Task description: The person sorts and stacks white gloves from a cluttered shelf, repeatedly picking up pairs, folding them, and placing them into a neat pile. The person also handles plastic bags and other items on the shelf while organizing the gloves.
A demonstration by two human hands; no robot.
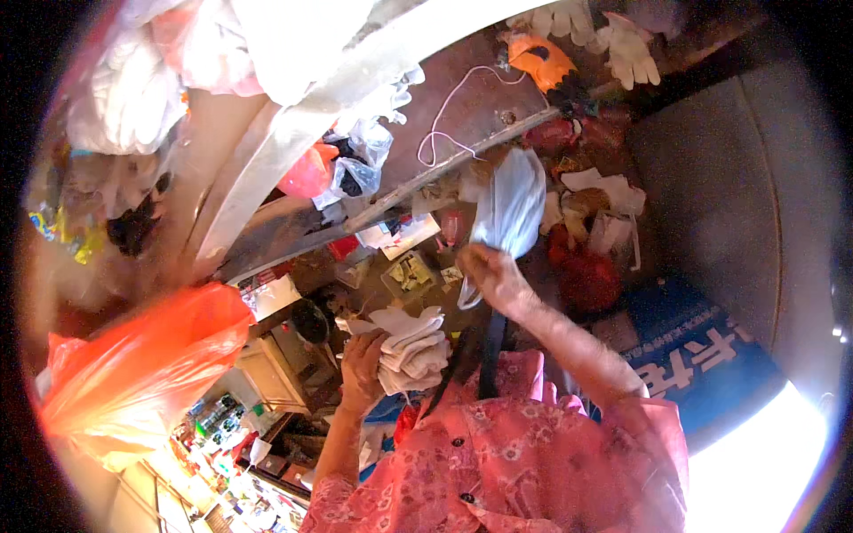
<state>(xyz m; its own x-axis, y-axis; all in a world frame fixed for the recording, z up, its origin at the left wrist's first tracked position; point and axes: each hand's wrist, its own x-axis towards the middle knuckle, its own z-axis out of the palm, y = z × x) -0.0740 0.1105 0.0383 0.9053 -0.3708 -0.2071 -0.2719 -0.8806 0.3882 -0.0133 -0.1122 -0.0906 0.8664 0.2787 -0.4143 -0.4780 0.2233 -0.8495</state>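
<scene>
My left hand (pixel 363 373) grips a bundle of folded off-white cloth (pixel 413 353), its layered edges facing up and to the right. The pieces may be knitted work gloves, but the folds hide their full shape. Higher and to the right, my right hand (pixel 496 280) has its fingers closed around the neck of a thin whitish plastic bag (pixel 512 196). The bag puffs out beyond the fist, and a loose loop of it hangs below the fingers. What the bag contains, if anything, I cannot tell.
A wooden ledge (pixel 453 160) runs diagonally ahead, with pink string (pixel 433 126) lying across it. White gloves (pixel 630 53) lie at the far right. An orange-red plastic bag (pixel 153 373) hangs at left. Below the ledge are a small bin (pixel 408 276) and a blue printed sheet (pixel 706 360).
</scene>
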